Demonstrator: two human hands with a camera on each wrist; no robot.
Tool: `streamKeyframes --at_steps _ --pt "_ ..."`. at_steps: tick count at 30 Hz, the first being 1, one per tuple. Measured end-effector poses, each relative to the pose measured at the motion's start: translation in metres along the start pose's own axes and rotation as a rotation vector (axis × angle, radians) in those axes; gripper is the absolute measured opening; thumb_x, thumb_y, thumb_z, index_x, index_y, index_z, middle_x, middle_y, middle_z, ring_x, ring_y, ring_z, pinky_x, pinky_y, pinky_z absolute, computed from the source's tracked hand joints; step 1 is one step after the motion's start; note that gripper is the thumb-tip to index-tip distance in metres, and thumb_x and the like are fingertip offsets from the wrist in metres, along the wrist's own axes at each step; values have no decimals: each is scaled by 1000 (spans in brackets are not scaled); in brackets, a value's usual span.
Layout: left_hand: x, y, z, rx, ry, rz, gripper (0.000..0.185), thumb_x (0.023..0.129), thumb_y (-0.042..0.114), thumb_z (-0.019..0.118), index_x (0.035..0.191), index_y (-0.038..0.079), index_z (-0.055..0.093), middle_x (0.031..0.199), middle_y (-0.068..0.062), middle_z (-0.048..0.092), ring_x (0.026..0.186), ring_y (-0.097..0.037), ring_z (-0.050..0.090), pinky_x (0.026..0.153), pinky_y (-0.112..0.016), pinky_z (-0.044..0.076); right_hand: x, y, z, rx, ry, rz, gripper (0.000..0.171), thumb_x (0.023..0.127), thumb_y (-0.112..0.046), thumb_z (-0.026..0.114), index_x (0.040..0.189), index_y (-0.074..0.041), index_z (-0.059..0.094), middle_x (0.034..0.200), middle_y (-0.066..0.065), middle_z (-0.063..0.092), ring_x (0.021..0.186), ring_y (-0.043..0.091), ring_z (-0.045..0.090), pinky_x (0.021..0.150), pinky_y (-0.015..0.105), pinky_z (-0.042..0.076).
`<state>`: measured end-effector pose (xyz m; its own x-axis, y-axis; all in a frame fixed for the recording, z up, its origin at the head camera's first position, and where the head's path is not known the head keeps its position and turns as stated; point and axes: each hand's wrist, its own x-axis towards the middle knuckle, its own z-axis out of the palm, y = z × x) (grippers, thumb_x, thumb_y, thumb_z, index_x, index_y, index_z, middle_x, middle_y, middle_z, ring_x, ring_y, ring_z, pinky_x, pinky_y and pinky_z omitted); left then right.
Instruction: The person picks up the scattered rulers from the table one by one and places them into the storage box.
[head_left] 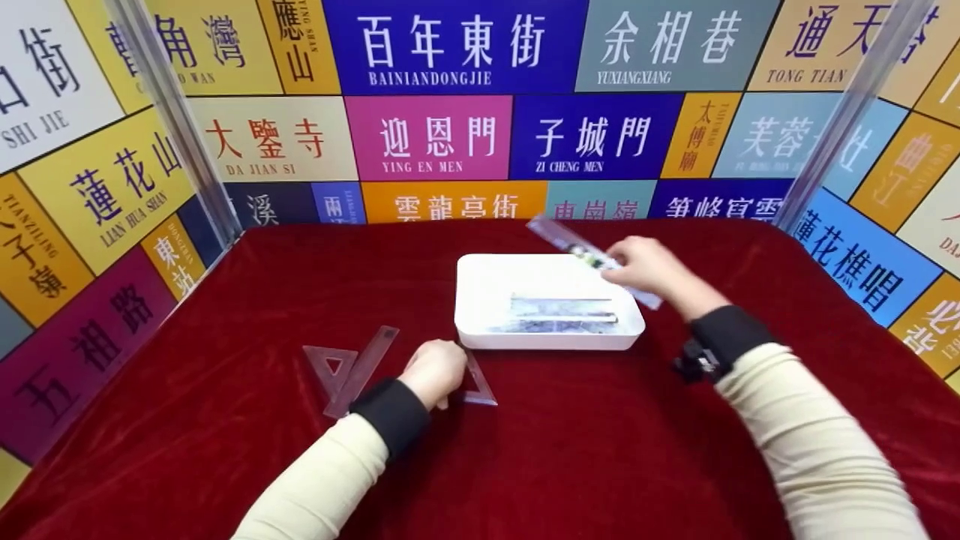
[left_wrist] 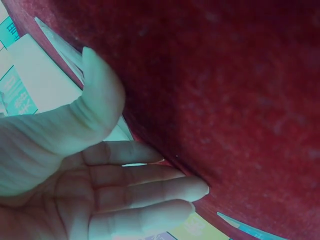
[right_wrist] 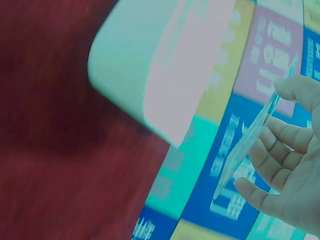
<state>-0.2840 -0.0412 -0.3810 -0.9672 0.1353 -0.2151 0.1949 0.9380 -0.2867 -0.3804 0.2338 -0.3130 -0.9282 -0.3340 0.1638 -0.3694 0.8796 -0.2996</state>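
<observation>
Clear ruler (head_left: 581, 253): held in the air over the far right corner of the white tray (head_left: 480, 289). Its long axis is seen running from far-left to near-right, the far end pointing toward the back wall of street signs (head_left: 450, 112) and the near end passing beyond the tray's right rim. In the right wrist view the ruler (right_wrist: 250, 137) is seen edge-on and blurred.

Right hand (head_left: 646, 268): raised above the tray's right side, forearm reaching in from the near right edge of the table. The ruler is pinched between thumb and curled fingers (right_wrist: 270, 162).

Left hand (head_left: 435, 371): laid palm down on the red cloth (head_left: 600, 435), just before the tray's near left corner. In the left wrist view the fingers (left_wrist: 150, 192) are shown straight and together against the cloth, the thumb raised; nothing is gripped.

Set square (head_left: 476, 382): flat on the cloth, partly covered by the left hand; its near corner pokes out to the hand's right. Actual contact cannot be told.

Other pieces: a second triangle (head_left: 330, 366) and a straight ruler (head_left: 364, 369) lie overlapped on the cloth left of the left hand, the ruler's long axis slanted far-right to near-left.

Tray contents: flat clear rulers (head_left: 562, 315) lie inside, lengthwise along the near rim.
</observation>
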Motion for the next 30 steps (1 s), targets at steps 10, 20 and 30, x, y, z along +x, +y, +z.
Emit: streamKeyframes --at_steps 10,20,30 --pt "1 2 -2 -9 -30 -26 53 35 7 82 84 6 63 75 -5 61 66 -23 59 46 -39 46 9 -47 42 -225 -78 -203 30 68 -25 56 86 -1 60 89 13 57 78 24 52 67 38 42" --pt "49 8 37 2 -82 -73 63 26 4 82 86 9 62 75 -6 60 60 -25 57 37 -45 40 5 -56 65 -328 -174 -195 26 69 -25 58 87 -7 61 83 8 54 76 22 49 66 43 38" --pt "33 4 22 -14 -76 -46 60 31 6 82 87 10 63 80 -4 61 66 -22 58 40 -43 43 2 -44 56 -257 -152 -183 36 73 -29 56 96 -1 59 93 14 56 85 27 51 72 45 39"
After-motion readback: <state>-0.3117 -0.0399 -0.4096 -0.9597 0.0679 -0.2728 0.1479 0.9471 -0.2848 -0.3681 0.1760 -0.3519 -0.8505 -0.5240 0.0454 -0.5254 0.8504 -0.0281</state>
